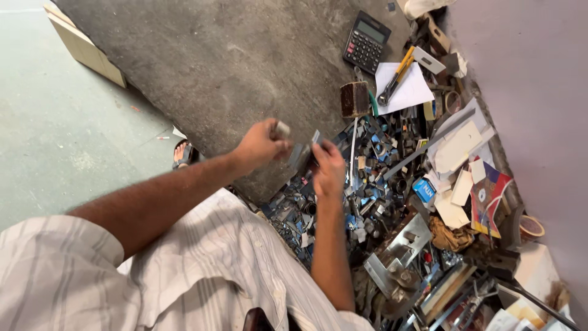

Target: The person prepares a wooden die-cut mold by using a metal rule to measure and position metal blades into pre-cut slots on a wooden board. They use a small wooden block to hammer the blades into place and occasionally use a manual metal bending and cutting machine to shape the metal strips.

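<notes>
Your left hand (260, 146) is closed around a small pale cylindrical piece (281, 129), while your right hand (327, 170) pinches a grey metal part (301, 155) just beside it. Both hands meet above the edge of the grey bench (233, 55), beside a heap of small metal parts (367, 178); a calculator (366, 42) lies well beyond.
</notes>
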